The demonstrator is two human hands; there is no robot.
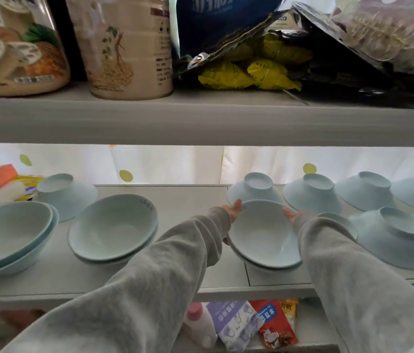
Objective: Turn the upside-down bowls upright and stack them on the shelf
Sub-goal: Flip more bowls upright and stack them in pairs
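- Two hands hold one bowl: our left hand (232, 208) and right hand (293, 215) press on its two sides, fingers curled on the rim. This upright bowl (264, 233) sits on another one, at the front of the shelf (188, 200).
- If we let go while it is crooked, it may wobble and slide off the bottom bowl.
- Our sleeves are big. The right sleeve (341, 256) is close to an upside-down bowl (391, 238) and might bump it.
- The stack is near the front edge. A push may tip it off, and it looks like it would break.
- Many bowls (313, 192) at the back are not flipped yet.
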